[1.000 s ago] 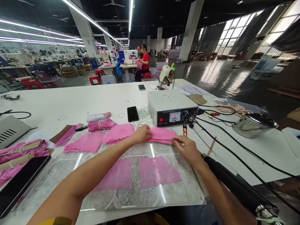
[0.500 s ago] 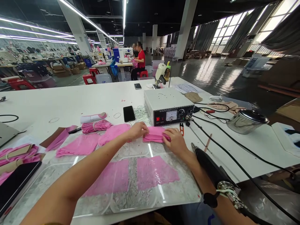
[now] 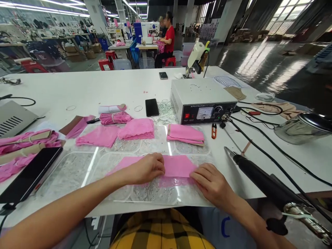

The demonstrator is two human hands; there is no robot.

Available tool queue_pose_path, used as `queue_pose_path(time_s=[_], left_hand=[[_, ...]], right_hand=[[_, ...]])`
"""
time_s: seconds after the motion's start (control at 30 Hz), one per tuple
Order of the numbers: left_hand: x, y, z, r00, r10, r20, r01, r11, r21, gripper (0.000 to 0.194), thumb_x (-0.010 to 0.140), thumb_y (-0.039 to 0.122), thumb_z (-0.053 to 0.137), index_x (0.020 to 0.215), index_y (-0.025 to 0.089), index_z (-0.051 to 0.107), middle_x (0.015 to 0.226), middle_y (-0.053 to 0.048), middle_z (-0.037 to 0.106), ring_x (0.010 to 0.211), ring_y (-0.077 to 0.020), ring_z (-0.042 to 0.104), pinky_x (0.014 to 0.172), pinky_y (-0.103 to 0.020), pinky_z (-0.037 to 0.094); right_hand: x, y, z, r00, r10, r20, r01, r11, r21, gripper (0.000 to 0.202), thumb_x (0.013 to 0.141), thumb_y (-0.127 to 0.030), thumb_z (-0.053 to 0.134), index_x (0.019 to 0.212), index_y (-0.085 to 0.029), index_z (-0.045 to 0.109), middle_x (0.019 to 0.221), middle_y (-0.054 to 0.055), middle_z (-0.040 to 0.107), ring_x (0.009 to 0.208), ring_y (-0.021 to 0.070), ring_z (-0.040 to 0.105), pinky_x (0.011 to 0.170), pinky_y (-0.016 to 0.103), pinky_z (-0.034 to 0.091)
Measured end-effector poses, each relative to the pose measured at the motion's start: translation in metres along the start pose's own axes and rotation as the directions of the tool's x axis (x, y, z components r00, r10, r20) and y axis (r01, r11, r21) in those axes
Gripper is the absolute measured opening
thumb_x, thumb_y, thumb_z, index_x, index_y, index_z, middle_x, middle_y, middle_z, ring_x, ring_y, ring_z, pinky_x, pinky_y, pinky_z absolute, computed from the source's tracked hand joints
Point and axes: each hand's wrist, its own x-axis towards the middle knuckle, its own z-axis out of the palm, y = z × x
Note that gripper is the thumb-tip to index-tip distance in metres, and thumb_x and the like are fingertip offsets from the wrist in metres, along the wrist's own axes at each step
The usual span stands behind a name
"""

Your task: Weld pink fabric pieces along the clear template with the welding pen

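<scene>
A flat pink fabric piece [image 3: 178,166] is stretched between my two hands, low over the clear sheet [image 3: 103,180]. My left hand [image 3: 147,169] is closed on its left edge with fingers curled. At the right corner, my right hand [image 3: 214,181] pinches it between thumb and fingers. Under and beside it lie other pink pieces on the sheet, one [image 3: 127,162] partly behind my left hand. Just beyond is a folded pink stack [image 3: 185,134] with a brown layer beneath. More pink stacks [image 3: 136,129] sit to its left.
A white control box [image 3: 204,93] stands behind the stacks. To the right lie a black handheld tool [image 3: 256,173] with cables, orange snips [image 3: 213,131] and a lidded metal pot [image 3: 301,129]. Phones [image 3: 151,108] and tied pink bundles [image 3: 116,117] are on the table; a person [image 3: 168,38] sits far off.
My hands have come off the pink stack and moved nearer to me, with a pink piece between them. The view has tilted down and shifted left.
</scene>
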Motion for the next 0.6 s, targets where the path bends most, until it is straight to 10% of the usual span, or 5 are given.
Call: queue_pose_path(time_s=[0.6], left_hand=[[-0.028, 0.008, 0.031, 0.99, 0.059, -0.129, -0.047, 0.994, 0.096, 0.021, 0.093, 0.015, 0.051, 0.084, 0.018, 0.07, 0.096, -0.006, 0.063, 0.092, -0.0181, 0.057, 0.089, -0.033, 0.042]], right_hand=[[-0.003, -0.008, -0.005, 0.991, 0.008, 0.133, -0.016, 0.998, 0.061, 0.021, 0.087, -0.009, 0.053, 0.099, -0.022, 0.063, 0.085, 0.004, 0.069, 0.082, 0.0176, 0.061, 0.074, 0.035, 0.052]])
